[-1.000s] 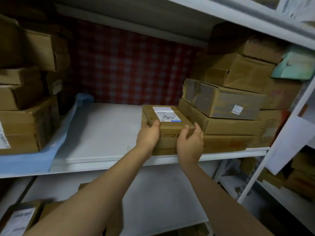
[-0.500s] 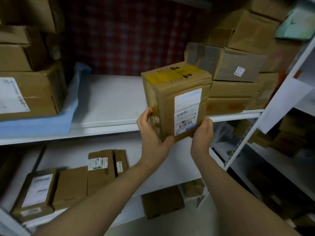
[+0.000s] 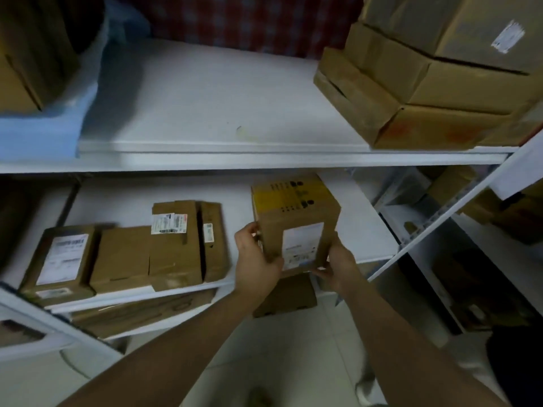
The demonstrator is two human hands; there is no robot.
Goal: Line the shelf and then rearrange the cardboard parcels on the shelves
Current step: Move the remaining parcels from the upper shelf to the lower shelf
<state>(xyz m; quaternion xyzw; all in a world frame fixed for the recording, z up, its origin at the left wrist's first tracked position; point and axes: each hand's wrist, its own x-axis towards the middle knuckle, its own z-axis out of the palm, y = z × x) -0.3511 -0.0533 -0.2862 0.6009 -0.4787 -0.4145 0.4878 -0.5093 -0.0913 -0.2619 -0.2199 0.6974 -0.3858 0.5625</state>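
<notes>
In the head view, your left hand [image 3: 255,261] and right hand [image 3: 340,267] gripped the parcel [image 3: 296,218] from either side, fingers [image 3: 248,232] curled round its lower corners. It stood upright at the lower shelf [image 3: 123,201] front, just right of a row of flat parcels [image 3: 176,248].

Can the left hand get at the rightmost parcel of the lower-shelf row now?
Probably not yet: the left hand grips the yellow-topped parcel with the right hand. Nothing stands between it and the rightmost parcel, so once freed it likely could.
</notes>
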